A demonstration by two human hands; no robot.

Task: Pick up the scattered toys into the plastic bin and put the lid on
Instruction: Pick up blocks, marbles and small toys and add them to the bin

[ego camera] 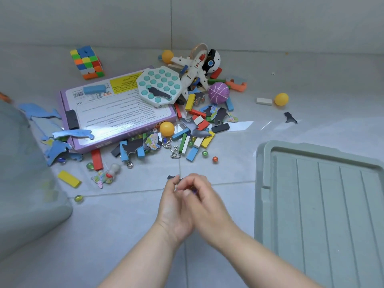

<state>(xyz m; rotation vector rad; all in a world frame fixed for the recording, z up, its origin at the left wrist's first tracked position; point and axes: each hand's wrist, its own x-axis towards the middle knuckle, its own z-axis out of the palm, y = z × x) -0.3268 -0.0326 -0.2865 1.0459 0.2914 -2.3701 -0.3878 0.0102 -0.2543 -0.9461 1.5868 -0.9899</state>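
Observation:
My left hand and my right hand meet low over the tiled floor, fingers curled towards each other and blurred. A dark flat puzzle piece sticks out from my left fingertips. Between my right fingers shows a small blue and red piece. The grey-green plastic bin stands at the left edge, and its lid lies flat on the right. Scattered toys lie beyond my hands: a purple box, a pop-it board, a toy plane, a purple ball, and several domino blocks and marbles.
A colour cube sits at the back left by the wall. An orange ball, a white block and a dark puzzle piece lie apart at the right. Blue whale cut-outs lie beside the bin. A yellow block and a marble lie near the bin.

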